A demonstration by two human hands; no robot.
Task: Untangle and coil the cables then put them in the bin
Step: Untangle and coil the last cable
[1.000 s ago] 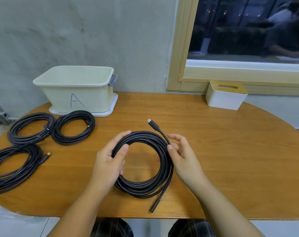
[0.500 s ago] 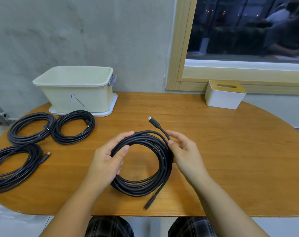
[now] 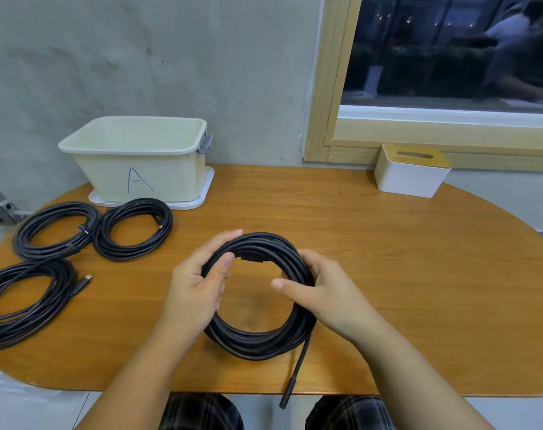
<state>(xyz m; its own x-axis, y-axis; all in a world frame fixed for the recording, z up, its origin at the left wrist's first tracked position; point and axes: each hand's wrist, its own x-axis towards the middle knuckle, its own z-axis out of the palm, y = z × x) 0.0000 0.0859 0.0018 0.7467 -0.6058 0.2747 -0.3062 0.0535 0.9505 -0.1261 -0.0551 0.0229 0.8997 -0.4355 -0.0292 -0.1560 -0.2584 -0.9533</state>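
Note:
A coiled black cable [image 3: 258, 342] is held over the middle of the wooden table [image 3: 403, 274]. My left hand [image 3: 199, 283] grips the coil's left side, thumb inside the loop. My right hand [image 3: 323, 293] grips the right side, fingers wrapped round the strands. One plug end [image 3: 290, 395] hangs past the table's front edge. The cream bin [image 3: 140, 156] marked "A" stands at the back left on its white lid.
Three more coiled black cables lie at the left: one [image 3: 56, 229] beside another [image 3: 133, 228] in front of the bin, a larger one [image 3: 22, 302] near the left edge. A white tissue box [image 3: 411, 170] sits at the back right under the window.
The free plug end that stuck out past the top of the coil is now tucked in. My right hand has closed round the coil's right side.

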